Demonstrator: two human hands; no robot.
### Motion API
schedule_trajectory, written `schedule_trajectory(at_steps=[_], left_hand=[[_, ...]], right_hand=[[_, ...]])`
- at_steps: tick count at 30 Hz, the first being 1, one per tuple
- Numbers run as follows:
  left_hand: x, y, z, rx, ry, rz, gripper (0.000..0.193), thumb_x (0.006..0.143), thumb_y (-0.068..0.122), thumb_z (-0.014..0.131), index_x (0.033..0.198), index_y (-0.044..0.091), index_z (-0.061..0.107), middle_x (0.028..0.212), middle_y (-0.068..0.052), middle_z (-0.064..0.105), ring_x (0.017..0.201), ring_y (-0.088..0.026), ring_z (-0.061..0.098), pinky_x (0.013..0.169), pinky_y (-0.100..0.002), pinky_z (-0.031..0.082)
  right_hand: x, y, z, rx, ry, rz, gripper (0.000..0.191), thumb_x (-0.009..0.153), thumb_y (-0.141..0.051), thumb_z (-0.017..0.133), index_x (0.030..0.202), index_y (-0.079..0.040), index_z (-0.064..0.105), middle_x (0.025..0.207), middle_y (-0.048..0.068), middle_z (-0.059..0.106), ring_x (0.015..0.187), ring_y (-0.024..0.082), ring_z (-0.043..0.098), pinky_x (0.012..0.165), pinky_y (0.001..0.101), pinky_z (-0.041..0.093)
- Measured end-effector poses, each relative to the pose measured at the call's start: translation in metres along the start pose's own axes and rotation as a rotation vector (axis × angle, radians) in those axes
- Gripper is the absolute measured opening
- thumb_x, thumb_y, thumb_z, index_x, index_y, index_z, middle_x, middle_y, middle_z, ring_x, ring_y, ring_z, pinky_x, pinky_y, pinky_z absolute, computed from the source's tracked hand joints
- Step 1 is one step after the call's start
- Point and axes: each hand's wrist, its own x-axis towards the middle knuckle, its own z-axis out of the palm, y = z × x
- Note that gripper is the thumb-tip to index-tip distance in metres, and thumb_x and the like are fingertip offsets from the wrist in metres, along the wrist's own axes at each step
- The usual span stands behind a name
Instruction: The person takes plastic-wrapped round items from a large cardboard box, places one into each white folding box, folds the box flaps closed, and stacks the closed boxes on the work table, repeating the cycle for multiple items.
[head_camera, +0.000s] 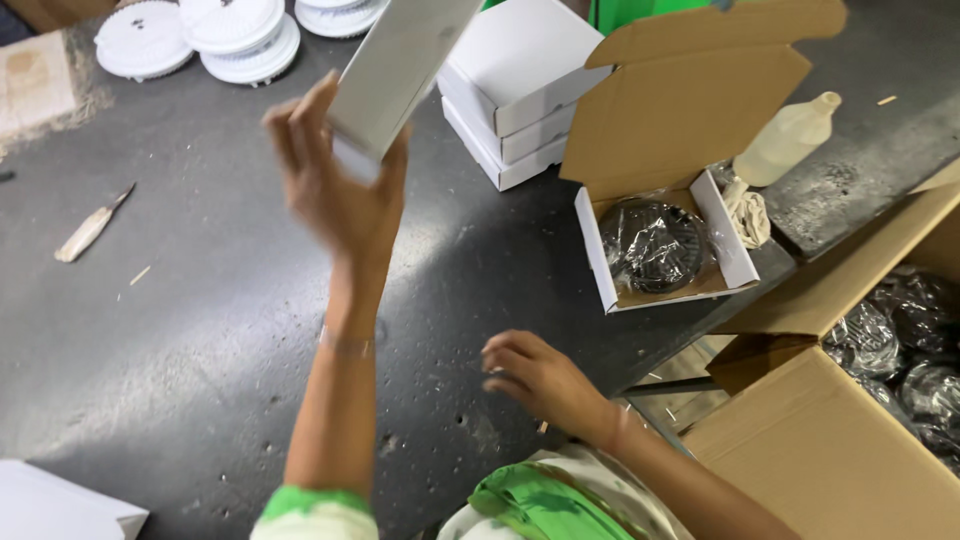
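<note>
Left hand (335, 185) raised over the dark, scuffed tabletop (200, 320), fingers closed around the lower end of a flat white cardboard box blank (400, 65) that tilts up toward 12 o'clock; the motion blur makes it hard to say whether it is folded yet. Right hand (540, 380) low at 5 o'clock, loosely curled, fingertips on or just above the tabletop, gripping nothing. At 3 o'clock an open white-and-brown carton (715, 235), lid up, holds a round black part in clear plastic wrap (655, 245): one unit boxed but not closed. At 1 o'clock a stack of closed white boxes (515, 95), seemingly finished. Large brown cardboard box (830, 450) at 4 o'clock has more wrapped black parts (900, 340), so plenty appears left. White round discs (235, 35) stacked at 11 o'clock; translucent plastic bottle (790, 140) at 2 o'clock.
</note>
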Motion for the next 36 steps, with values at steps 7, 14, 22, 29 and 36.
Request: schedule_trajectory(at_steps=[7,14,22,29,36], left_hand=[[0.022,-0.024,0.146,-0.157,-0.503,0.067,0.062,0.087,0.014,0.090,0.137,0.011,0.054,0.142,-0.007,0.051,0.125,-0.031,0.058,0.107,-0.044,0.054],[-0.014,-0.013,0.158,-0.283,-0.635,0.099,0.058,0.081,0.006,0.088,0.130,0.005,0.057,0.145,-0.013,0.047,0.133,-0.040,0.049,0.102,-0.045,0.050],[-0.106,0.079,0.169,-0.351,-0.512,-0.530,0.042,0.096,0.009,0.075,0.132,0.006,0.054,0.131,-0.012,0.060,0.107,-0.024,0.064,0.092,-0.040,0.056],[-0.125,0.096,0.187,-0.706,-0.330,-0.437,0.081,0.088,0.010,0.090,0.148,-0.004,0.037,0.143,-0.022,0.053,0.131,-0.030,0.054,0.112,-0.041,0.045],[-0.117,0.049,0.068,-0.264,-0.306,-0.822,0.040,0.090,0.012,0.084,0.122,0.003,0.060,0.108,-0.006,0.075,0.100,-0.019,0.070,0.087,-0.032,0.056]], right_hand=[[-0.073,0.015,-0.045,-0.157,-0.083,0.306,0.013,0.086,-0.016,0.072,0.097,-0.008,0.071,0.119,0.006,0.067,0.112,0.027,0.064,0.090,0.0385,0.053],[-0.111,0.044,-0.100,-0.043,0.206,0.595,0.012,0.088,-0.011,0.069,0.099,-0.007,0.071,0.099,0.005,0.074,0.089,0.021,0.073,0.077,0.0326,0.059],[-0.082,0.218,-0.231,-0.426,0.673,0.486,0.022,0.094,-0.010,0.076,0.112,0.002,0.068,0.107,0.018,0.069,0.089,0.027,0.072,0.078,0.0340,0.058],[-0.051,0.292,-0.223,-0.368,0.287,0.379,0.041,0.077,-0.007,0.079,0.117,-0.008,0.075,0.108,0.013,0.073,0.094,0.028,0.074,0.084,0.0385,0.058],[-0.040,0.219,-0.145,0.121,0.169,0.390,0.042,0.081,-0.010,0.084,0.117,-0.005,0.064,0.100,0.009,0.075,0.089,0.018,0.075,0.080,0.0315,0.060]])
